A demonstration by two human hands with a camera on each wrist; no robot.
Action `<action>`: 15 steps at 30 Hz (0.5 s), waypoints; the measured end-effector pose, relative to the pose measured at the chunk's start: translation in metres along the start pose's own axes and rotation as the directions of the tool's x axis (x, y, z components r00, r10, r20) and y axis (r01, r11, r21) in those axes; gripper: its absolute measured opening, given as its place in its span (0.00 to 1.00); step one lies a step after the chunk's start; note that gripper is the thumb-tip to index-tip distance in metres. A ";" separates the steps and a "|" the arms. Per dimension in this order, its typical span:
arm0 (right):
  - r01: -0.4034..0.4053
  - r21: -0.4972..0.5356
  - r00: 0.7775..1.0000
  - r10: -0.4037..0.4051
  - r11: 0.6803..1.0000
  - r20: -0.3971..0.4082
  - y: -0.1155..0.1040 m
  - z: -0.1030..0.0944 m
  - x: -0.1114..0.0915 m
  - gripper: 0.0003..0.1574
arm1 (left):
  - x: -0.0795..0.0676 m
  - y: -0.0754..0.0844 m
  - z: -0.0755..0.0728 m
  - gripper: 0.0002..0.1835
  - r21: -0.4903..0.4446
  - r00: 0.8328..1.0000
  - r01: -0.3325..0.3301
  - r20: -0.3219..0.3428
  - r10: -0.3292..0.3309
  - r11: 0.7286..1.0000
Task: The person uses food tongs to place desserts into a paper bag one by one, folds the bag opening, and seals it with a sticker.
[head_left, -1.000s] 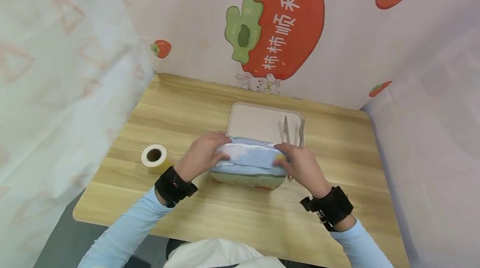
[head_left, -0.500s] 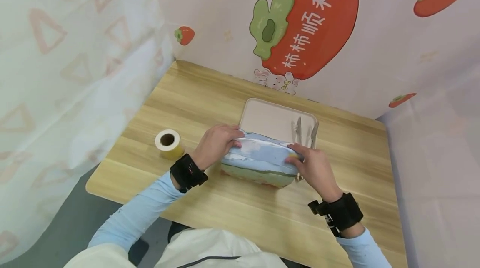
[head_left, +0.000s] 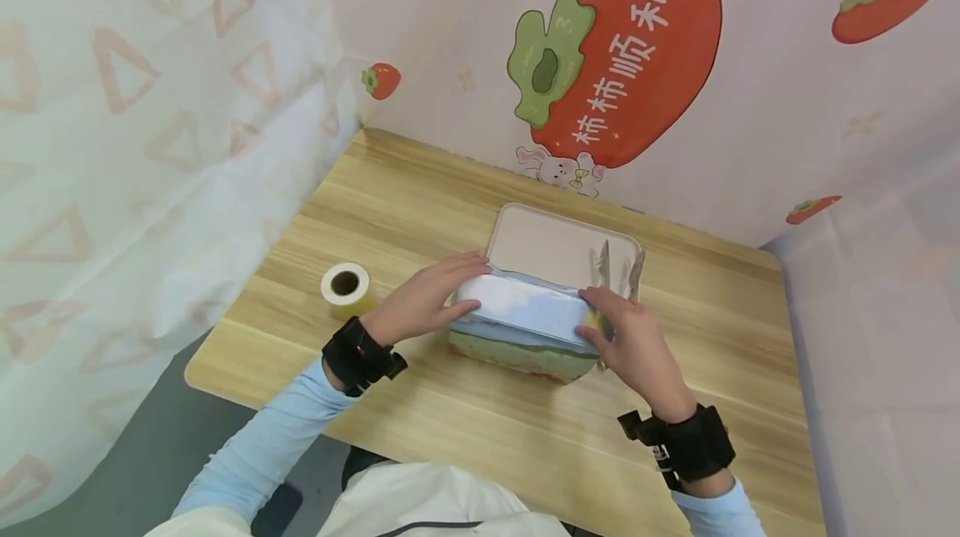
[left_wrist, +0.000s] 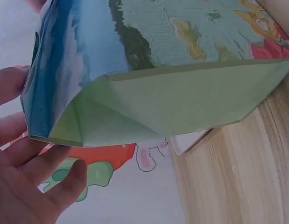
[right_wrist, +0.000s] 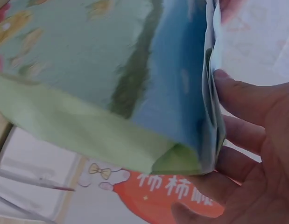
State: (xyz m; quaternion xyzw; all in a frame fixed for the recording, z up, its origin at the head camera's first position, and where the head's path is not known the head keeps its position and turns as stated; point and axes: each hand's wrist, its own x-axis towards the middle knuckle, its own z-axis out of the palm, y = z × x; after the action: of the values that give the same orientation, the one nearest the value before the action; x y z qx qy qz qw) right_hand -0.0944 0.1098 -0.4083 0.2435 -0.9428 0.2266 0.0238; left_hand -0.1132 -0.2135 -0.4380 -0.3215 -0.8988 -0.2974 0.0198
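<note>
A painted paper bag (head_left: 525, 353) stands upright on the table, its blue-and-white top (head_left: 525, 308) folded over into a flat band. My left hand (head_left: 431, 295) holds the left end of this fold, thumb on the near side and fingers along the far edge. At the right end my right hand (head_left: 637, 345) pinches the fold between thumb and fingers. Layered paper edges (right_wrist: 212, 93) show beside the thumb in the right wrist view. The bag's pale green side panel (left_wrist: 163, 100) is creased inward in the left wrist view.
Behind the bag lies a shallow white tray (head_left: 543, 241), partly hidden by it. Two slim silver blade-like things (head_left: 604, 263) stick up at the tray's right side. A yellow-and-white tape roll (head_left: 347, 288) stands to the left on the wooden table (head_left: 420, 178).
The fold at the bag's top now looks flatter and wider. My left fingers have straightened and the left thumb has shifted along the near edge. The head view has also swung left.
</note>
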 end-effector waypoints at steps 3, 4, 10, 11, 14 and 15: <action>0.031 0.002 0.999 -0.031 1.000 -0.037 -0.010 -0.002 -0.003 0.33 | -0.002 0.003 -0.002 0.30 -0.008 1.000 0.003 -0.009 -0.003 1.000; 0.043 0.004 0.998 -0.043 0.999 -0.046 -0.013 -0.003 -0.003 0.32 | -0.002 0.003 -0.003 0.30 -0.008 1.000 0.003 -0.015 -0.003 1.000; 0.091 0.039 0.992 -0.087 0.995 -0.089 -0.028 -0.001 0.000 0.30 | -0.004 0.007 -0.005 0.30 -0.044 0.999 0.001 -0.035 -0.003 0.999; 0.101 0.038 0.990 -0.097 0.994 -0.098 -0.030 0.000 0.001 0.30 | -0.004 0.007 -0.006 0.30 -0.050 0.999 0.004 -0.036 -0.006 0.999; 0.148 0.013 0.977 -0.145 0.989 -0.154 -0.039 0.004 0.002 0.29 | -0.006 0.009 -0.009 0.29 -0.061 0.999 0.008 -0.051 -0.011 0.998; 0.177 0.003 0.967 -0.173 0.984 -0.184 -0.043 0.005 0.001 0.29 | -0.007 0.009 -0.010 0.29 -0.065 0.998 0.005 -0.062 -0.009 0.998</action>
State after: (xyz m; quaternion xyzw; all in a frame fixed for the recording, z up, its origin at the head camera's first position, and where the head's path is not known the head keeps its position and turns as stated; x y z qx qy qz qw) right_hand -0.0752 0.0735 -0.3945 0.3041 -0.9092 0.2541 0.1279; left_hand -0.1037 -0.2174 -0.4262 -0.3093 -0.8888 -0.3362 0.0362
